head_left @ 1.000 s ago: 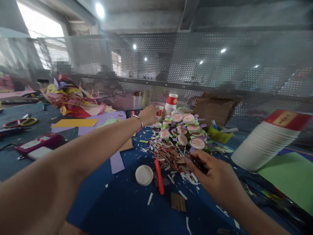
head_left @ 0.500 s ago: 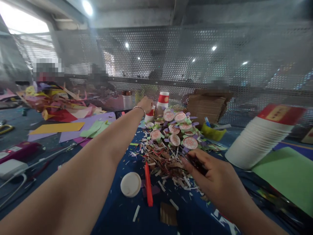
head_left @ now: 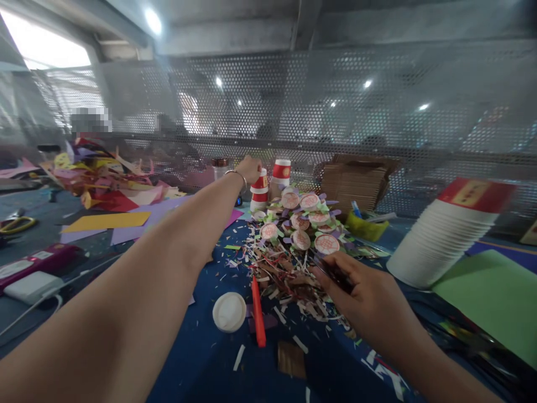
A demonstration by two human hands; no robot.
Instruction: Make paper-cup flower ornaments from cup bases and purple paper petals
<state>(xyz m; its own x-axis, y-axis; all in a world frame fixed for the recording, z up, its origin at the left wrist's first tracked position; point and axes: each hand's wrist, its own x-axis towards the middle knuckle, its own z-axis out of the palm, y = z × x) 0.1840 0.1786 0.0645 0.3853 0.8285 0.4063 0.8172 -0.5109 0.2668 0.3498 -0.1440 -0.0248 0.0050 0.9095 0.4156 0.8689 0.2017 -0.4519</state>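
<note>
My left hand [head_left: 250, 169], a bracelet on its wrist, reaches far forward with curled fingers. They are closed at the upper left side of a red and white paper cup [head_left: 260, 180], which sits upside down over another cup; the fingertips are partly hidden. In front of me my right hand [head_left: 363, 285] is closed around dark scissors [head_left: 340, 278], their tips pointing toward the scrap pile; most of the tool is covered by the fingers. Just beyond lies a heap of cut-out cup bottoms [head_left: 301, 221] with printed red patterns, above shredded paper strips [head_left: 289, 280].
A tall stack of paper cups [head_left: 444, 238] leans at the right on green paper [head_left: 495, 302]. A red pen-like tool [head_left: 258, 313] and a white disc [head_left: 229, 312] lie near me. Flattened cardboard [head_left: 354, 184] stands behind, coloured paper scraps [head_left: 100, 173] at left.
My left hand has risen slightly, and the red and white cup beside it now shows higher above the lower one. My right hand stays nearly still with the scissors. The view has shifted slightly.
</note>
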